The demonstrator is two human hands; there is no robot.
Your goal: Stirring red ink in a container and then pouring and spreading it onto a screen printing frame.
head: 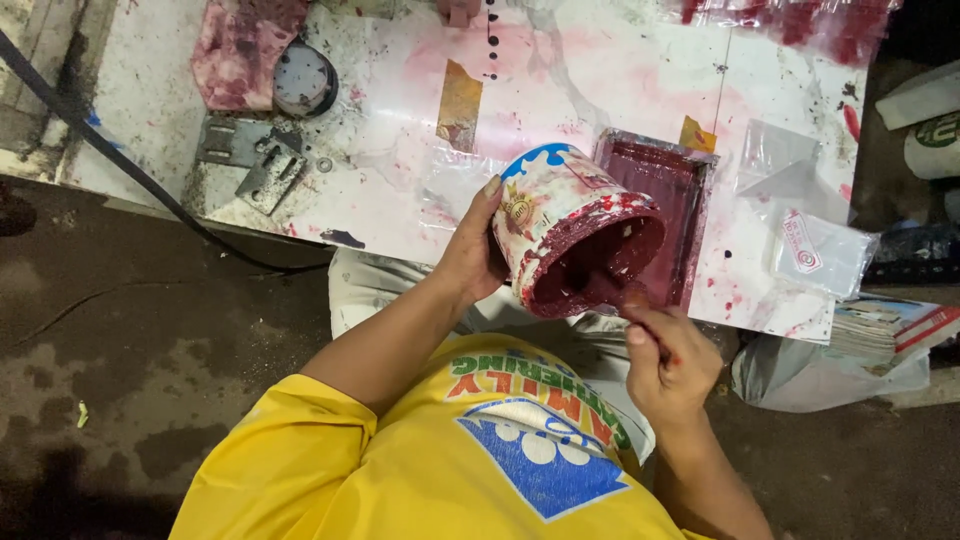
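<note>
Paint tub (570,225) tilted, gripped by left hand (470,255) fingers (492,188).

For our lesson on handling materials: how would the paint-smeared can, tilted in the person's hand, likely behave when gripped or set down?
The can probably feels slippery, since wet red paint coats its rim and side. Round, it might roll if laid down. The left hand tilts it alone, so it seems fairly light.

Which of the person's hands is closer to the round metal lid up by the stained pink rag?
Left. The left hand grips the tilted paint can, below and right of the lid. The right hand is farther right and lower, beneath the can's mouth.
</note>
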